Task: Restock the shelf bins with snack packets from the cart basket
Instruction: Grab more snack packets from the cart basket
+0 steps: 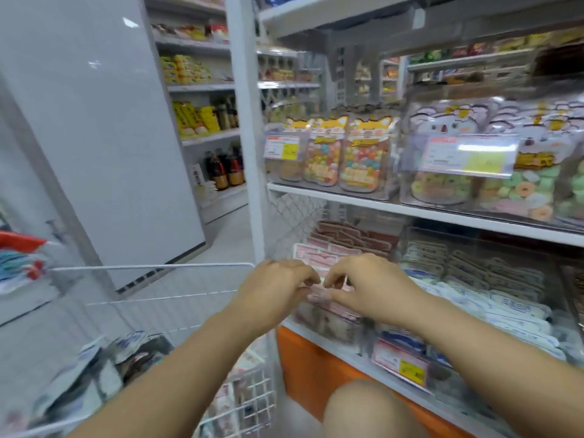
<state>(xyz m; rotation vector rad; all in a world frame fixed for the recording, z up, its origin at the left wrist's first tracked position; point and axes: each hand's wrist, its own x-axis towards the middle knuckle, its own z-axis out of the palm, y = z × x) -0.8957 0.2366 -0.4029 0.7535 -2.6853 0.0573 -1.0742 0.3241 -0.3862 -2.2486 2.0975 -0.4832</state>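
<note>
Head view: left hand [275, 286], right hand [373, 286] pinched pink packet [319, 294] over clear bin [325, 325] lip; shallow fingertip hold could have let it slip floorward

- Snack packets [319, 259] in the near lower bin: pink with white.
- Neighbouring packets [505, 306]: pale blue and white.
- Cart basket [151, 266]: white wire grid.
- Base panel [303, 368] under the shelf: orange.
- Candy bags [363, 159]: orange fox tops, multicoloured balls.
- Koala bags [521, 191]: pastel green, pink and orange rings.
- Price tag [403, 365]: pink and yellow.
</note>
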